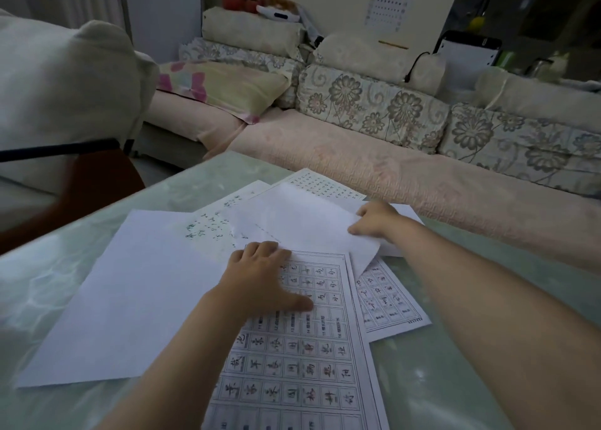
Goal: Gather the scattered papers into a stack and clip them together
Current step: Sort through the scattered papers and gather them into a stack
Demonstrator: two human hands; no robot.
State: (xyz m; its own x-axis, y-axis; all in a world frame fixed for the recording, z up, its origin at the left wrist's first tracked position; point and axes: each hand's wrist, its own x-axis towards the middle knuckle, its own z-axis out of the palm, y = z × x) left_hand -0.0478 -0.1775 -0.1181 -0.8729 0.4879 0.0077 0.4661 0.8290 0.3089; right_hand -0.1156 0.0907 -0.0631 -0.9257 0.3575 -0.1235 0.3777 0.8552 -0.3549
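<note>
Pale green desk [48, 260]; left hand [260, 276] spread flat, steadying gridded sheet [292, 364]; right hand [374, 221] pinching blank sheet [292, 221], likely for stacking.

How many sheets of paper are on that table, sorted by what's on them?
Printed grid sheets: 3
Blank sheets: 2
Handwritten sheets: 1
Total: 6 in view; the overlaps may hide more.
</note>
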